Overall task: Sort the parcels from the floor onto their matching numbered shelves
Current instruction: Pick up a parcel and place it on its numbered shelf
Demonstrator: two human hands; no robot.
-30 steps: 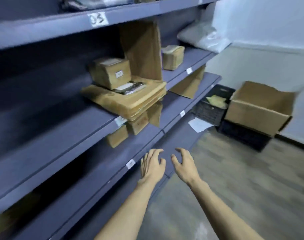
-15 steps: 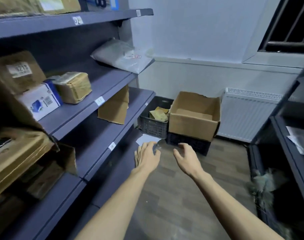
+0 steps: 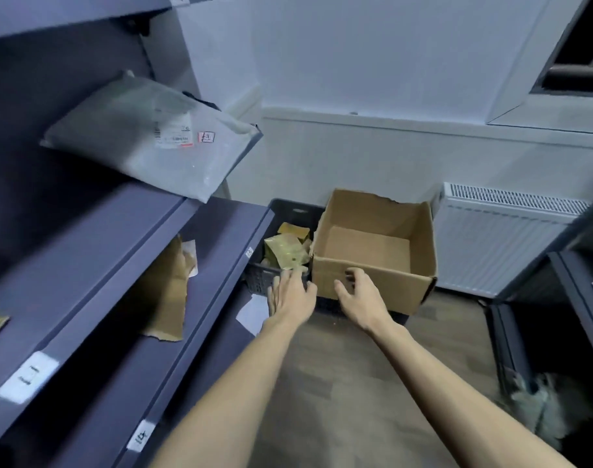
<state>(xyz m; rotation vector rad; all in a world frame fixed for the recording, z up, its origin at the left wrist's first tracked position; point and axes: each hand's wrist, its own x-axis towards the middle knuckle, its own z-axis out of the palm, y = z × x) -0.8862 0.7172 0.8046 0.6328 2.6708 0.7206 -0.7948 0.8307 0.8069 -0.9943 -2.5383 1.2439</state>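
Both my arms reach forward over the floor. My left hand (image 3: 290, 293) is empty, fingers loosely spread, in front of a dark plastic crate (image 3: 264, 280) that holds several yellow-brown parcels (image 3: 286, 249). My right hand (image 3: 361, 297) is also empty, fingers slightly curled, just in front of an open, empty cardboard box (image 3: 372, 251) that sits on another dark crate. The grey numbered shelves (image 3: 96, 265) run along the left. A grey plastic mailer (image 3: 150, 136) lies on an upper shelf and a brown paper parcel (image 3: 163, 292) leans on a lower one.
A white radiator (image 3: 501, 238) stands against the back wall to the right. A second dark shelf unit (image 3: 565, 298) lines the right side, with a pale bundle (image 3: 538, 410) on the floor beneath it. A white sheet of paper (image 3: 253, 314) lies by the left shelf foot.
The view has swung right from the shelves and closer to the crate and cardboard box. Both hands have stayed empty and now reach nearer to the crate and the box.
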